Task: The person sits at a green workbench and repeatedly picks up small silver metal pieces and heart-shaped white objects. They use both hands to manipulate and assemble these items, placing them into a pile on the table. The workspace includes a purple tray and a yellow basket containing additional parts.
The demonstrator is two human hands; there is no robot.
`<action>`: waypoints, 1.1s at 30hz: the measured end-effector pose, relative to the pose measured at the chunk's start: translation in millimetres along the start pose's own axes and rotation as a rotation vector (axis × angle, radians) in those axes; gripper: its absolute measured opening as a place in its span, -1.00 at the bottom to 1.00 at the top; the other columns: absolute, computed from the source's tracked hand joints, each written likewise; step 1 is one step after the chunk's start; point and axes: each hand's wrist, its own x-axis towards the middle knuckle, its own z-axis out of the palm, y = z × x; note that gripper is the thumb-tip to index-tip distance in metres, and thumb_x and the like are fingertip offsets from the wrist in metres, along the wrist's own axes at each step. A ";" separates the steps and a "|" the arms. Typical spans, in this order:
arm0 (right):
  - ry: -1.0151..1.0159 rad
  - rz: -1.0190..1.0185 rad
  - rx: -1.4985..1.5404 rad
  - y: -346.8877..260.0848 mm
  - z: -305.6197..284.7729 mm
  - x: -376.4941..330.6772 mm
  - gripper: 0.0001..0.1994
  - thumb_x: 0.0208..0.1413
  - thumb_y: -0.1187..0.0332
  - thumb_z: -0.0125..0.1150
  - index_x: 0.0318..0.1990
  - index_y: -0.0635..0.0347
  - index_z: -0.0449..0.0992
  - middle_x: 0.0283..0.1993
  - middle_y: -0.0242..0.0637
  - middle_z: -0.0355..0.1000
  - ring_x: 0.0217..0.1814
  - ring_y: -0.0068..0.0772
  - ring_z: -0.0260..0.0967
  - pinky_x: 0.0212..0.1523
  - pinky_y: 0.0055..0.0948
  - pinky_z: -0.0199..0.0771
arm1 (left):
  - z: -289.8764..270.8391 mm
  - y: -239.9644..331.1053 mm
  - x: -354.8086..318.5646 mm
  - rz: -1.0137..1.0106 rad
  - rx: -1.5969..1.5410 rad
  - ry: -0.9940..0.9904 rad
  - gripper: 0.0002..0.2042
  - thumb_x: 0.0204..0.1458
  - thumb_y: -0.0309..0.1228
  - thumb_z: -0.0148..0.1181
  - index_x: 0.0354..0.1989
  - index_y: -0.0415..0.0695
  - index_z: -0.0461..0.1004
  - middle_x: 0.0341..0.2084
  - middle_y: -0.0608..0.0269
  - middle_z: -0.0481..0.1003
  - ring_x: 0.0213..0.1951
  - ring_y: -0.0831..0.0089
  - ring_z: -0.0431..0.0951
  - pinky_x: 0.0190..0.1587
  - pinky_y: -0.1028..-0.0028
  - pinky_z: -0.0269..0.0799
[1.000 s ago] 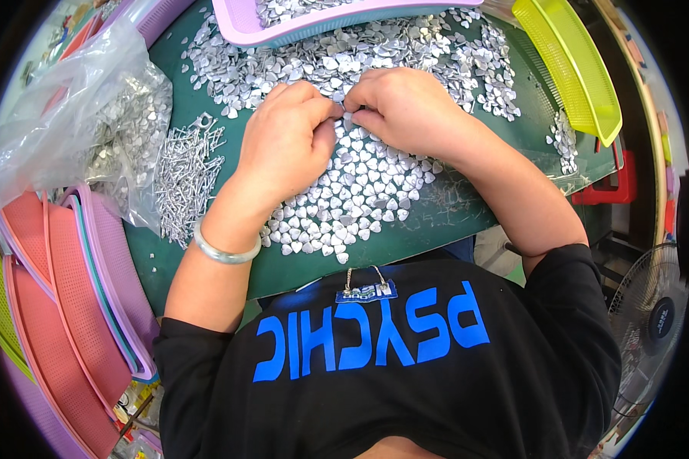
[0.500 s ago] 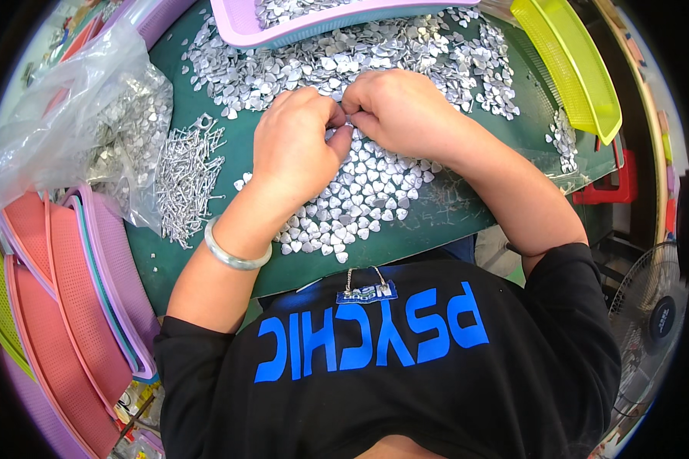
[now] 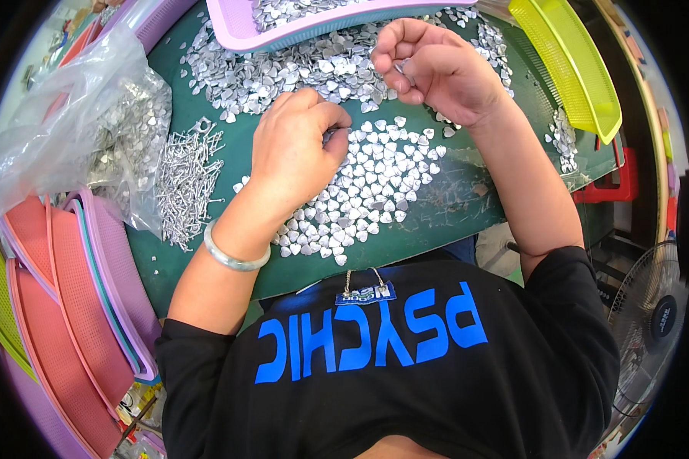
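Above the pile of loose silver heart-shaped pieces (image 3: 306, 65), my right hand (image 3: 452, 80) is raised with fingers curled. A small silver heart piece (image 3: 404, 72) shows between its thumb and fingers. My left hand (image 3: 292, 145) rests closed at the upper left of a spread of silver hearts (image 3: 367, 183), thumb bent toward the forefinger. A sliver of something silvery shows in its grip, but the fingers hide most of it. Left of that hand lies a heap of thin silver pin-like metal parts (image 3: 187, 183).
A purple tray (image 3: 233, 30) of hearts stands at the far side of the green table (image 3: 452, 218). A clear plastic bag (image 3: 122, 99) of hearts lies left, above stacked baskets (image 3: 76, 336). A yellow-green basket (image 3: 574, 65) stands far right; a fan (image 3: 651, 321) is near right.
My right hand has lifted away from my left hand, up and to the right, turning so its curled fingers show. My left hand has stayed nearly in place.
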 end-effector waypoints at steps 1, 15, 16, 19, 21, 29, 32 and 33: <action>0.027 0.005 -0.126 -1.9 3.4 -3.1 -0.87 -0.04 0.54 0.13 -0.30 0.20 0.50 -0.37 -0.44 0.39 -0.46 -0.71 0.23 -0.48 -0.66 0.22 | 0.4 -0.2 -0.2 0.018 0.007 0.013 -0.93 -0.24 -0.50 0.28 -0.53 -0.07 0.53 -0.54 0.25 0.38 -0.35 0.21 0.42 -0.28 0.29 0.37; -0.040 -0.189 -1.366 8.7 9.4 -10.2 -0.82 -0.10 0.49 0.21 -0.28 0.18 0.59 -0.40 -0.22 0.51 -0.35 -0.16 0.48 -0.29 -0.31 0.46 | -8.6 -3.5 2.6 0.130 -0.045 0.033 -0.92 -0.20 -0.50 0.19 -0.51 -0.09 0.59 -0.51 0.28 0.41 -0.36 0.25 0.43 -0.30 0.30 0.38; -0.049 -0.188 -1.384 8.9 9.6 -9.9 -0.83 -0.10 0.48 0.22 -0.29 0.18 0.59 -0.40 -0.22 0.51 -0.35 -0.16 0.48 -0.30 -0.31 0.46 | -7.3 -3.3 2.9 0.153 -0.025 0.021 -0.91 -0.20 -0.51 0.18 -0.50 -0.09 0.59 -0.50 0.28 0.42 -0.36 0.25 0.43 -0.30 0.30 0.38; -0.074 -0.240 -1.422 13.3 10.3 -8.7 -0.84 -0.10 0.47 0.22 -0.30 0.18 0.59 -0.40 -0.23 0.52 -0.36 -0.16 0.47 -0.30 -0.30 0.46 | -4.5 -3.6 2.7 0.205 0.020 -0.004 -0.87 -0.21 -0.52 0.16 -0.48 -0.08 0.61 -0.49 0.28 0.42 -0.36 0.24 0.43 -0.29 0.30 0.39; -0.073 -0.291 -1.454 18.8 8.9 -7.4 -0.85 -0.10 0.44 0.22 -0.31 0.18 0.59 -0.39 -0.23 0.52 -0.35 -0.16 0.47 -0.31 -0.30 0.46 | -5.7 -4.5 2.9 0.214 0.029 -0.007 -0.86 -0.22 -0.52 0.15 -0.48 -0.08 0.61 -0.49 0.28 0.43 -0.36 0.24 0.43 -0.29 0.29 0.39; -0.062 -0.257 -1.449 17.6 8.7 -7.5 -0.86 -0.10 0.43 0.24 -0.33 0.18 0.59 -0.40 -0.22 0.52 -0.36 -0.13 0.47 -0.30 -0.29 0.46 | -7.0 -7.2 1.7 0.153 -0.011 -0.012 -0.81 -0.23 -0.56 0.13 -0.41 -0.11 0.61 -0.50 0.27 0.42 -0.35 0.24 0.42 -0.26 0.31 0.39; -0.071 -0.258 -1.451 16.2 8.4 -7.9 -0.85 -0.10 0.43 0.24 -0.32 0.18 0.60 -0.39 -0.21 0.53 -0.35 -0.13 0.48 -0.30 -0.29 0.47 | -6.2 -5.7 2.7 0.146 0.008 -0.014 -0.81 -0.22 -0.55 0.13 -0.40 -0.11 0.60 -0.49 0.27 0.42 -0.34 0.23 0.42 -0.25 0.29 0.40; -0.076 -0.261 -1.450 15.6 7.7 -8.2 -0.85 -0.10 0.43 0.24 -0.31 0.18 0.60 -0.39 -0.20 0.53 -0.34 -0.13 0.48 -0.30 -0.30 0.47 | -6.1 -5.2 2.9 0.154 0.016 -0.017 -0.81 -0.22 -0.55 0.12 -0.40 -0.12 0.60 -0.49 0.27 0.42 -0.34 0.23 0.42 -0.25 0.29 0.39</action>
